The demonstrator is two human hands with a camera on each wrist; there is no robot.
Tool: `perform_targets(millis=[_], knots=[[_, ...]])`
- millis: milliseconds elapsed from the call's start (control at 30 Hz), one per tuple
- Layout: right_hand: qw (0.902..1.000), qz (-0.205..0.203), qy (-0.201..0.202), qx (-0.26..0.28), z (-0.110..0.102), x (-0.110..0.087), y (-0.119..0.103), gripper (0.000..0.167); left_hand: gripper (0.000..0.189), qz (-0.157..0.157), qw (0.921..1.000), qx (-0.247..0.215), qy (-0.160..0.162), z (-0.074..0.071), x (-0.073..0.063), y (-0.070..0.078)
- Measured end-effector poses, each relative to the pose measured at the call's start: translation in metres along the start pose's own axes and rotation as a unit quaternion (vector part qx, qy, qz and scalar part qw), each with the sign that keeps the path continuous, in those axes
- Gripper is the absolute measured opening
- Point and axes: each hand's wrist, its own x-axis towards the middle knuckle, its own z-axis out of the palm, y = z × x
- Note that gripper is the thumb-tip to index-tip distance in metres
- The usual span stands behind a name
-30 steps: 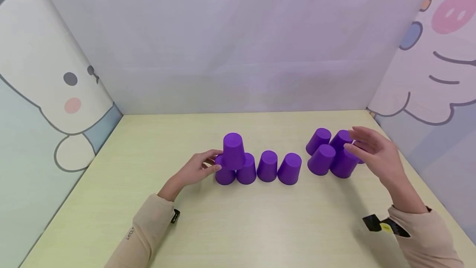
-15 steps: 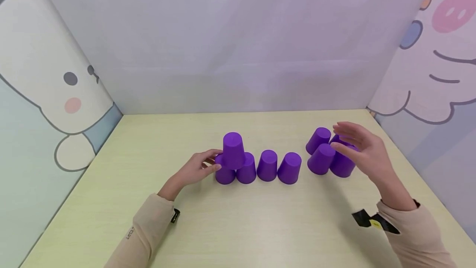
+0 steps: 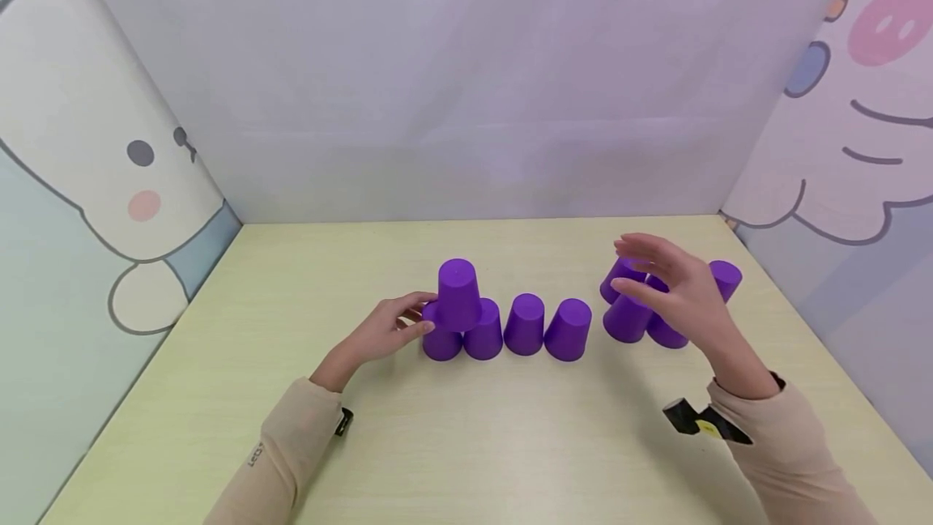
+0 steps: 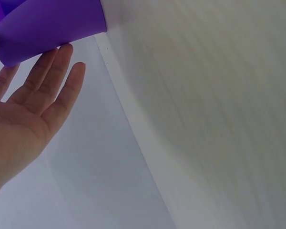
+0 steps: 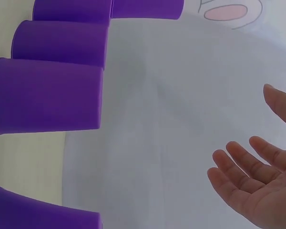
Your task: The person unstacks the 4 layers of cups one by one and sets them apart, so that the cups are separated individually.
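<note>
Several purple cups stand upside down in a row in the head view. One purple cup [image 3: 457, 302] sits on top of the two leftmost ones, the end cup [image 3: 441, 345] and its neighbour [image 3: 484, 332]. My left hand [image 3: 389, 326] is at the end cup's left side, thumb in front and fingers behind; in the left wrist view the fairly straight fingers [image 4: 52, 81] lie right at the edge of a purple cup [image 4: 52, 31]. My right hand [image 3: 674, 286] is spread above a group of purple cups [image 3: 627, 321] at the right, partly covering them, and holds nothing.
The row continues right with two more purple cups [image 3: 525, 326] [image 3: 568, 332]. Behind my right hand another purple cup [image 3: 726, 278] shows at the far right. A pale back wall [image 3: 466, 144] and cartoon-printed side panels [image 3: 838, 152] enclose the light wooden table [image 3: 466, 444].
My right hand has moved left over the right-hand group, uncovering the far-right cup and covering others. The left hand and the row of cups have stayed in place.
</note>
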Motion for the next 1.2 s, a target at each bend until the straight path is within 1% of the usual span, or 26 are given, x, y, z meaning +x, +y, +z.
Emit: perform_targets(millis=[133,367,633,900,1067,1200], knots=[[0.9998,-0.012,-0.013,-0.012,0.007,0.005,-0.003,0.052,0.042,0.001,1.0,0.0,0.0,0.0,0.0,0.001],[0.9981,-0.049,-0.037,-0.002,0.021,0.013,-0.009,0.05,0.041,0.0,1.0,0.001,0.002,-0.001,0.0,0.004],[0.9949,-0.067,-0.069,-0.031,0.033,0.02,-0.007,0.051,0.041,-0.001,1.0,0.006,-0.004,0.0,0.0,0.002],[0.9927,-0.089,-0.081,-0.011,0.046,0.026,-0.01,0.051,0.041,0.004,1.0,0.001,0.001,0.001,0.0,0.003],[0.9921,-0.091,-0.087,-0.01,0.056,0.032,-0.01,0.053,0.041,0.009,1.0,-0.001,0.004,0.001,-0.001,0.003],[0.9922,-0.073,-0.101,0.002,0.065,0.037,-0.009,0.055,0.041,0.012,0.9999,-0.001,0.004,0.0,-0.001,0.003]])
